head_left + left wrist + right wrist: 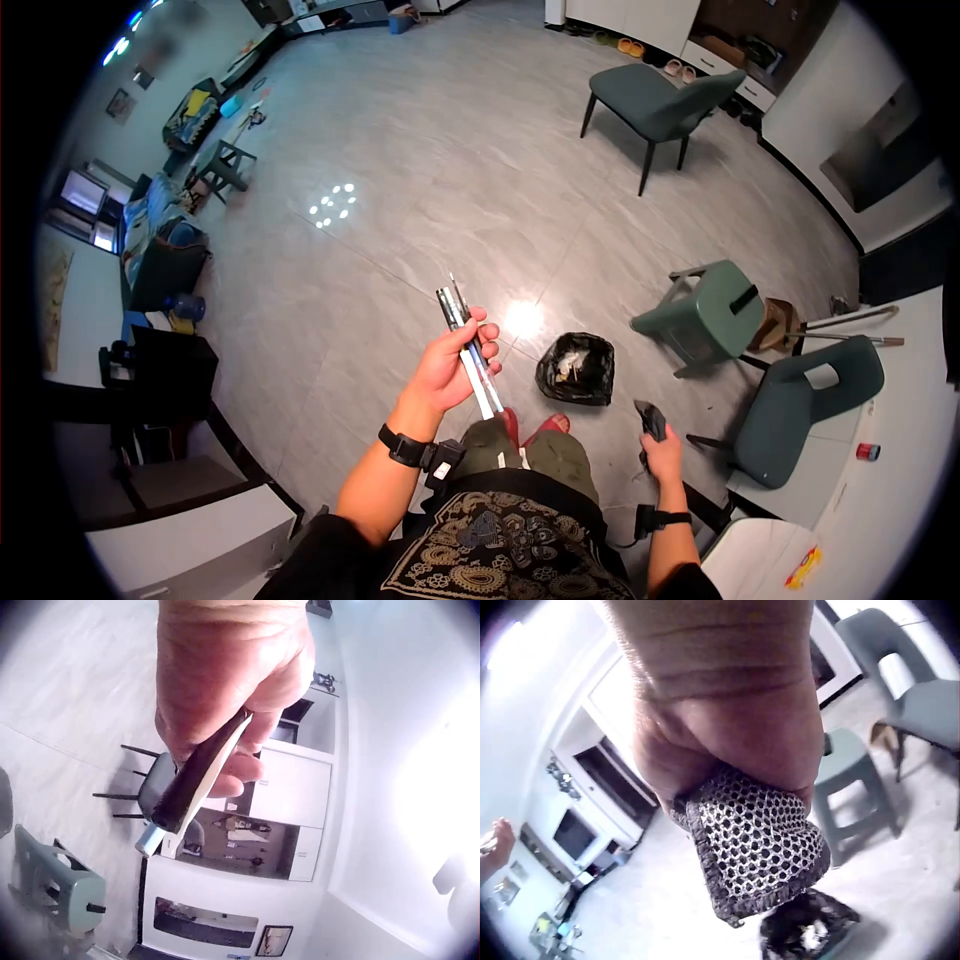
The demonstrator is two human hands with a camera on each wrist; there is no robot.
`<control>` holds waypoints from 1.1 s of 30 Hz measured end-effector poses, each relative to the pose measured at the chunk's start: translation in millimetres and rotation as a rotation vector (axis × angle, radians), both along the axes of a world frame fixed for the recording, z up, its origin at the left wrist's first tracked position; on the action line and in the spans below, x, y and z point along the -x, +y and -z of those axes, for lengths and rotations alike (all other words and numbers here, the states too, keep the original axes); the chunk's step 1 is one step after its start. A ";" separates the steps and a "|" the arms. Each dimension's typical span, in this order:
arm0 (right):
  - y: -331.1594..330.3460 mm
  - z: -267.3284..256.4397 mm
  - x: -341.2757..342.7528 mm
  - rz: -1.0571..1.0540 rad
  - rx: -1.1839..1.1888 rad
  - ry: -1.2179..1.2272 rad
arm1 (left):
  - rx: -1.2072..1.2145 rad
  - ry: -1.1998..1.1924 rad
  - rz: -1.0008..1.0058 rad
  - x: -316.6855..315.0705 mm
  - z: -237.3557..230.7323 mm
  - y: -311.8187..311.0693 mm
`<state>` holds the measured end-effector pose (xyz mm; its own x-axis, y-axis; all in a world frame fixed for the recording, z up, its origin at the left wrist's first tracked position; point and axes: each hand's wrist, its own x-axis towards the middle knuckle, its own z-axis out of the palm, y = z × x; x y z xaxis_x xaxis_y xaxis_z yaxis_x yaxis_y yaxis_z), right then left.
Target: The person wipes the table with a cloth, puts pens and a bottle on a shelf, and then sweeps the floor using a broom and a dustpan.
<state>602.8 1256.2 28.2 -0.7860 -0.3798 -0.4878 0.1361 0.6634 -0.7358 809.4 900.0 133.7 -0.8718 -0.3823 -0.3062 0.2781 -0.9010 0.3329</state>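
My left hand [450,365] is raised in front of my body and grips a bundle of slim pen-like sticks [477,375], dark, white and bluish. In the left wrist view, a dark brown stick with a pale blue end [150,838] juts out below the palm. Lower down on the right, my right hand [662,455] holds a limp black cloth piece [754,840] with a silver honeycomb pattern and a frilled edge. Between the hands, a bin lined with a black bag [606,372] stands on the floor with pale litter inside.
A green stool [715,315] stands right of the bin, with a dark green chair [800,415] behind it. Another chair [660,100] is farther off on the tiled floor. A white round-edged surface [755,560] lies near my right elbow, and a white cabinet [200,540] on the left.
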 end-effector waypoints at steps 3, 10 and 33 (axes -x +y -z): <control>-77.0 -17.8 11.6 -0.041 0.178 -0.220 | -0.024 0.037 -0.060 7.1 -5.4 -16.1; -227.9 -105.5 -1.0 -0.643 0.316 -0.327 | -0.012 -0.036 -0.249 43.8 2.5 -106.7; -330.0 -38.8 15.7 -0.025 0.037 -0.012 | 0.141 -0.262 0.273 238.8 19.0 -331.9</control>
<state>587.0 926.1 67.0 -0.7702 -0.4176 -0.4821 0.1285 0.6388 -0.7586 570.6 568.1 114.7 -0.8464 -0.2015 -0.4929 -0.0759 -0.8705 0.4862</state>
